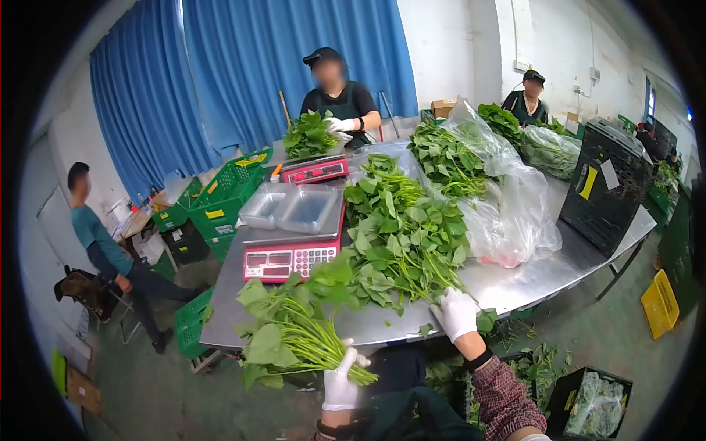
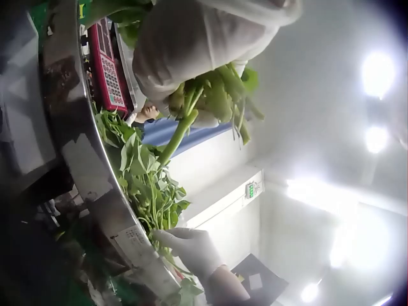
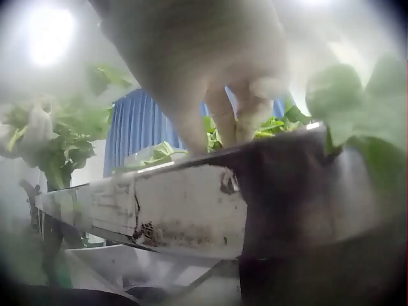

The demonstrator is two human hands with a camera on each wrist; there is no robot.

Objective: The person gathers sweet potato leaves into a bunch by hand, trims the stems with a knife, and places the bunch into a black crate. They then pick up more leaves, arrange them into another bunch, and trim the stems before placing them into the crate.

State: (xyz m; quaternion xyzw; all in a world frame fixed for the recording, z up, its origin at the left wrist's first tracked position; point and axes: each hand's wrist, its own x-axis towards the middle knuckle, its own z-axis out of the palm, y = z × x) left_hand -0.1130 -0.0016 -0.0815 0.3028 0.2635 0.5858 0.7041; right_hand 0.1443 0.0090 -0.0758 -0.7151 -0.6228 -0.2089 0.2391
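Observation:
Curled round the cut stems of a leafy green bunch [image 1: 294,334], my gloved left hand [image 1: 342,382] holds it in front of the table's near edge. The left wrist view shows that glove [image 2: 197,51] closed round the thick stems [image 2: 213,95]. My gloved right hand [image 1: 456,314] is at the near end of a long pile of greens [image 1: 404,228], its fingers reaching down to the stems. In the right wrist view the fingers [image 3: 239,115] of this hand look fairly straight at the table edge, with greens behind; their tips are partly hidden.
A red scale [image 1: 290,261] carries clear trays [image 1: 290,208]; another scale [image 1: 316,170] stands behind. Plastic bags [image 1: 507,213] and a black crate [image 1: 607,187] are at the right. Two people work across the table, and another stands at the left near green crates [image 1: 228,195].

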